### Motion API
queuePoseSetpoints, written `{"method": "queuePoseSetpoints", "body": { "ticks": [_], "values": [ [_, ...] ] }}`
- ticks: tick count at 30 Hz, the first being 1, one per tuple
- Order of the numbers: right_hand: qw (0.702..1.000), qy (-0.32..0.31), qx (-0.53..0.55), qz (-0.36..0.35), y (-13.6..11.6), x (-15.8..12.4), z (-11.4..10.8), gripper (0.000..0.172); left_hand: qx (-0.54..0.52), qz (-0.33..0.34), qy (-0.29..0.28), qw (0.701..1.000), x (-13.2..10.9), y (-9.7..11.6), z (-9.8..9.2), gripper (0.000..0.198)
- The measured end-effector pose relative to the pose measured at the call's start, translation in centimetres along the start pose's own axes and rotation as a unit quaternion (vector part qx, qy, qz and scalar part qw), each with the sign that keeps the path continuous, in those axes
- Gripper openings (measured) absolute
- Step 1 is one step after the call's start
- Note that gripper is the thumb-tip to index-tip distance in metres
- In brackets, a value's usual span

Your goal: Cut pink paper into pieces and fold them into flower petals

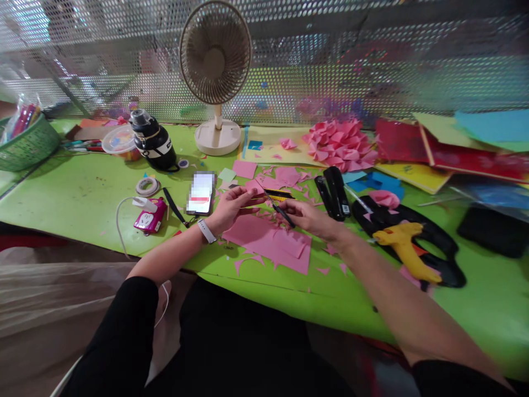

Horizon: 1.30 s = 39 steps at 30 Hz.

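Between the thumb and fingers of my left hand [233, 208] is a small piece of pink paper [254, 187]. My right hand [309, 216] grips a pair of dark-handled scissors [284, 215], whose blades point up and left toward that paper. Below my hands, larger pink paper sheets [264, 238] lie on the green table [330, 306], with cut pink scraps around them. Just beyond the scissors rests a yellow and black tool [280, 194], partly hidden. A lit phone [201, 193] lies left of my left hand.
A black stapler [334, 193] and a yellow glue gun [407, 248] lie to the right. Behind stand a fan [217, 135], a dark bottle [152, 140] and a pile of folded pink paper [341, 144]. A tape roll [147, 186] and pink power adapter [149, 219] sit left.
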State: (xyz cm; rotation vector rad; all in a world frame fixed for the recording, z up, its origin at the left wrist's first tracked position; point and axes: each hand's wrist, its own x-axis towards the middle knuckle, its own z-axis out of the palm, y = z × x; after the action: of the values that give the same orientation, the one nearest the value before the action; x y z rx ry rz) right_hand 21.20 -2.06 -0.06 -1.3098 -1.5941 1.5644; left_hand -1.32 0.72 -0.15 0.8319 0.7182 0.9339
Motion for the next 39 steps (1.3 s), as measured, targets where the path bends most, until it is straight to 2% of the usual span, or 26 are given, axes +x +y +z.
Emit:
{"method": "queuePoseSetpoints", "body": {
  "ticks": [7, 15, 25, 39],
  "values": [
    [1.000, 0.009, 0.005, 0.017, 0.0, 0.0, 0.1, 0.051, -0.005, -0.004, 0.003, 1.000, 0.0, 0.1, 0.1, 0.026],
    [1.000, 0.001, -0.013, 0.006, 1.0, 0.2, -0.1, 0.051, -0.026, -0.007, 0.002, 1.000, 0.1, -0.1, 0.0, 0.026],
    [0.999, 0.028, -0.032, -0.004, -0.4, -0.2, 0.5, 0.052, -0.051, -0.012, -0.005, 0.999, 0.1, -0.3, -0.2, 0.027],
    [0.998, 0.047, -0.049, 0.006, -0.3, -0.2, 0.7, 0.055, -0.039, -0.005, 0.021, 0.999, 0.0, -0.3, 0.0, 0.030]
  ]
}}
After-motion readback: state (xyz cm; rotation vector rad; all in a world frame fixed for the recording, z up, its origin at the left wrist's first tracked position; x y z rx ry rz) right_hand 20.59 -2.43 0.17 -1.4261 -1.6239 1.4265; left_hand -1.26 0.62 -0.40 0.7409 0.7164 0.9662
